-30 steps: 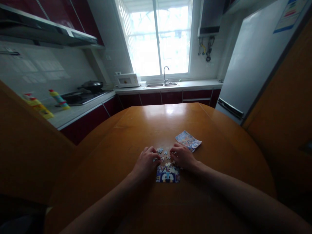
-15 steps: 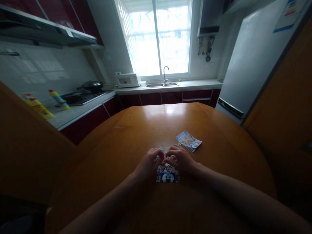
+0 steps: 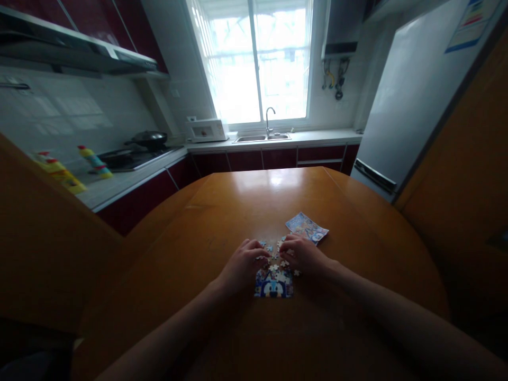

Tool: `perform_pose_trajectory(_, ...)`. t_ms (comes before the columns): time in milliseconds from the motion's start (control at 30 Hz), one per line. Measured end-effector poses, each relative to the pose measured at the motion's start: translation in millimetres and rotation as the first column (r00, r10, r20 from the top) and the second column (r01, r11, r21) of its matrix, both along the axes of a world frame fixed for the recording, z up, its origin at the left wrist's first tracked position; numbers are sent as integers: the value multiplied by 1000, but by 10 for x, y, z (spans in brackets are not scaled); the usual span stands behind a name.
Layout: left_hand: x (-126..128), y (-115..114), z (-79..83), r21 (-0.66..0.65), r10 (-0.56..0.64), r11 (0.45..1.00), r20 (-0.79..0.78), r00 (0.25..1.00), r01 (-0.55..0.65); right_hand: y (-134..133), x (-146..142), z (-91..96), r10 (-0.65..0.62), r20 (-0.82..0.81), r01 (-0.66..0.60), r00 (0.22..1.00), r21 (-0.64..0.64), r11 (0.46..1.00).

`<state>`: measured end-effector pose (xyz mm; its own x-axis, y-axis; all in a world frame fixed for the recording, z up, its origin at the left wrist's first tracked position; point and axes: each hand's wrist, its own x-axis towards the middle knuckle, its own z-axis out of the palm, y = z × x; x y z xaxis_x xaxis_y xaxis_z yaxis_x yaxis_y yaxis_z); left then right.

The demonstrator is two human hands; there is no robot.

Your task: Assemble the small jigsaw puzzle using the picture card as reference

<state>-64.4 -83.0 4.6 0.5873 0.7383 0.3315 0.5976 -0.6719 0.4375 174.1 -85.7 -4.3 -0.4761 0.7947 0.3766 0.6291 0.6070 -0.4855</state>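
Observation:
Loose jigsaw pieces [image 3: 274, 268] lie scattered between my hands, several with their pale side showing. Just nearer to me is a joined part of the puzzle [image 3: 273, 288] with a blue cartoon dog's face, some loose pieces resting on its far edge. My left hand [image 3: 246, 260] is bent over the pieces at the left, fingers loosely curved and apart. Over the right-hand pieces my right hand [image 3: 302, 254] is curved too, thumb and fingers apart. No piece is plainly gripped in either hand; what lies under the fingers is hidden.
A printed picture sheet [image 3: 308, 227] lies just beyond my right hand on the wooden table [image 3: 222, 211]. Past the table are a counter with a sink [image 3: 251, 139], a microwave [image 3: 206, 130] and a stove with a pan [image 3: 148, 139]. A fridge [image 3: 413, 95] stands at the right.
My hands have moved apart, the right one rightward and the left slightly leftward. More loose pieces now show between them, and some lie farther right.

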Motion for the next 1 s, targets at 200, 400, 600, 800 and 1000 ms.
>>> perform_pose_trajectory(200,83,-115,12,-7,-88,996,-88,992,87,-64,8,51,124,123,-124,985,-6,992)
perform_pose_trajectory(400,117,-76,-39,48,-110,992,-108,988,115,-15,123,113,158,148,-155,976,-37,987)
perform_pose_trajectory(600,134,-32,-52,57,45,998,-67,997,-41,39,80,22,134,199,-136,971,-7,991)
perform_pose_trajectory(800,158,-162,-22,58,-215,973,-133,967,224,82,-1,-73,-53,100,50,994,31,998)
perform_pose_trajectory(1000,183,-161,-47,38,-251,966,-96,963,256,29,54,99,-109,-56,110,993,19,994)
